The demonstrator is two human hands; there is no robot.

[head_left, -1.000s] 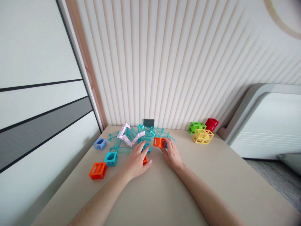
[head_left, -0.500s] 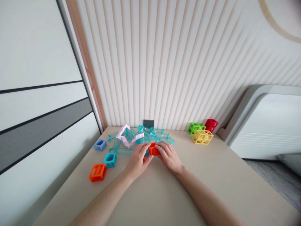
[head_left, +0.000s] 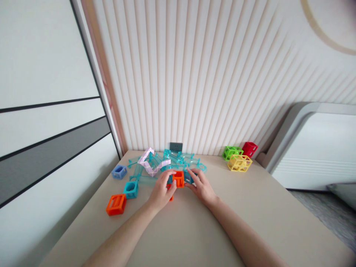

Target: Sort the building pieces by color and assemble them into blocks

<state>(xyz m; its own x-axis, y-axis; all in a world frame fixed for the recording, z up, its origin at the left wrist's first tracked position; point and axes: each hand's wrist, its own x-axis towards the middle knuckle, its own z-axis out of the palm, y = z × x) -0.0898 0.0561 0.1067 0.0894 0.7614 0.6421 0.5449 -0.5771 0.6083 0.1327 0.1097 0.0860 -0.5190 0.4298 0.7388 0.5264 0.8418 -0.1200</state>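
Observation:
An orange open-frame toy block (head_left: 178, 179) is held at its left side by my left hand (head_left: 162, 190), fingers on top and thumb at its front. Right beside it, my right hand (head_left: 204, 188) has its fingers and thumb around a dark blue block (head_left: 190, 177), which the fingers partly cover. Below my left thumb shows a bit of another red-orange piece (head_left: 171, 198), mostly hidden by the hand. Whether the blocks are joined I cannot tell.
Behind the hands lie clear teal track pieces (head_left: 178, 159) and a lilac zigzag piece (head_left: 152, 170). Left stand blue (head_left: 119, 171), light-blue (head_left: 130, 189) and orange (head_left: 116, 205) blocks. Green (head_left: 232, 152), red (head_left: 249, 149) and yellow (head_left: 239, 163) ones sit at the back right.
The orange block between my hands has turned and shifted slightly left. My right fingers have come off it, and the dark blue block beside it now shows.

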